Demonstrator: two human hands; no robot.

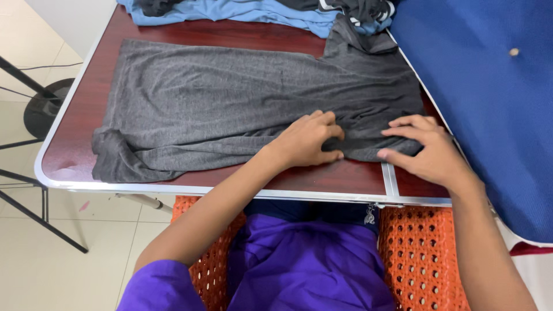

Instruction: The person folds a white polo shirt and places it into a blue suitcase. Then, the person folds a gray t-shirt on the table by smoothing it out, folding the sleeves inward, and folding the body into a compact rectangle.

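Now both hands work the near edge of a grey shirt spread flat on the table.
Left hand pinches a fold of shirt; right hand presses beside it with flat, open fingers, gripping nothing.

No packages, labels, signs or screens visible anywhere: none on tabletop, none among clothing, none on floor beside it.

A dark grey shirt lies spread flat across the table, its near edge bunched and wrinkled.
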